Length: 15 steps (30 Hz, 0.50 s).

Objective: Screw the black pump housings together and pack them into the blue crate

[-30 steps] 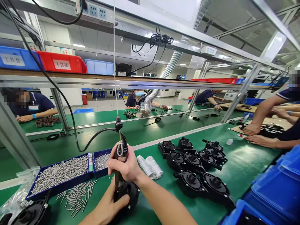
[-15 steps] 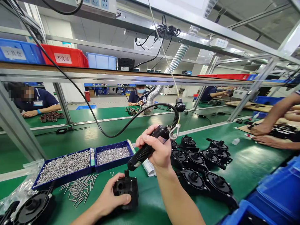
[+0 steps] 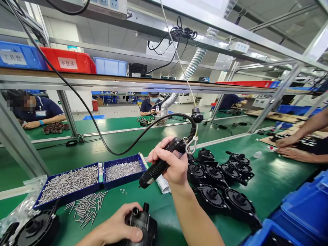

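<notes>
My right hand (image 3: 173, 160) is wrapped round a black electric screwdriver (image 3: 156, 171), which slants down to the left and hangs from a cord by a metal hook. Its tip is in the air, above and apart from the part below. My left hand (image 3: 125, 223) grips a black pump housing (image 3: 145, 223) with two short pipe stubs, thumb on its near side, low over the green bench. Left of that hand lies a loose pile of screws (image 3: 88, 208). A few small nuts (image 3: 123, 191) lie behind the housing.
Blue trays of screws (image 3: 69, 182) and nuts (image 3: 123, 169) stand at the back left. Several round black housings (image 3: 212, 193) sit on the right, another (image 3: 34, 227) at front left. Blue bins (image 3: 304, 208) stand at right. A co-worker's hands (image 3: 292, 147) are at far right.
My left hand has lowered and tilted the pump housing, moving it slightly right and toward me, away from the screwdriver tip. My right hand has barely moved.
</notes>
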Each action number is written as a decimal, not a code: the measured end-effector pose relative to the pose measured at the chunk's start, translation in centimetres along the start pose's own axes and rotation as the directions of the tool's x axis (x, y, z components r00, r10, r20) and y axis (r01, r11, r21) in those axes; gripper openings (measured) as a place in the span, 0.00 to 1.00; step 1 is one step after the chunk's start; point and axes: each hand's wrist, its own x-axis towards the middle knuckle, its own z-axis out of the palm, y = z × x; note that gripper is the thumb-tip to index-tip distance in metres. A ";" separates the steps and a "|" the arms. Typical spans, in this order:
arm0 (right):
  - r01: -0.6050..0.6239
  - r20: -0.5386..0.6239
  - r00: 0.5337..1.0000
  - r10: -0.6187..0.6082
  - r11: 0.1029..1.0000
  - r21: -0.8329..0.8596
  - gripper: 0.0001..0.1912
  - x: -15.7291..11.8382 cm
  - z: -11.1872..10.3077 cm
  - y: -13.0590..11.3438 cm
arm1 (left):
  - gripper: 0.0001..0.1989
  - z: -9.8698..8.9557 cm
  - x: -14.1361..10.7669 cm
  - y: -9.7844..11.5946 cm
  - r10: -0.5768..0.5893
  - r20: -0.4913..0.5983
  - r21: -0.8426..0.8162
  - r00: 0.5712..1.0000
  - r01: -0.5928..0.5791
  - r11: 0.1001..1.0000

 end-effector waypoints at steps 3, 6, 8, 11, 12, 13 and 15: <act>0.018 -0.019 1.000 -0.018 1.000 -0.009 0.07 0.0 -0.1 -0.4 | 0.39 1.3 0.0 -0.1 0.074 -0.039 0.018 0.996 -0.073 0.997; 0.027 -0.023 0.999 -0.027 1.000 -0.008 0.08 -0.1 -0.1 -0.9 | 0.33 2.9 0.1 0.6 0.117 -0.049 0.015 0.992 -0.117 0.993; 0.032 -0.015 0.999 -0.032 0.999 0.003 0.07 -0.1 -0.2 -1.2 | 0.32 3.6 0.1 1.0 0.113 -0.068 0.000 0.991 -0.114 0.994; 0.038 -0.001 0.999 -0.038 0.999 0.030 0.07 -0.3 -0.1 -1.6 | 0.32 4.1 0.1 0.5 0.117 -0.101 0.004 0.988 -0.117 0.993; 0.043 0.000 0.999 -0.043 0.998 0.040 0.07 -0.5 0.1 -1.8 | 0.33 4.1 0.2 -0.1 0.136 -0.132 0.034 0.982 -0.133 0.991; 0.049 0.003 0.999 -0.049 0.997 0.052 0.08 -0.7 0.3 -2.1 | 0.35 4.1 0.4 -0.8 0.172 -0.175 0.080 0.969 -0.160 0.984; 0.054 0.025 0.998 -0.056 0.995 0.079 0.09 -1.5 0.7 -2.8 | 0.43 4.2 1.4 -2.6 0.289 -0.269 0.207 0.919 -0.238 0.949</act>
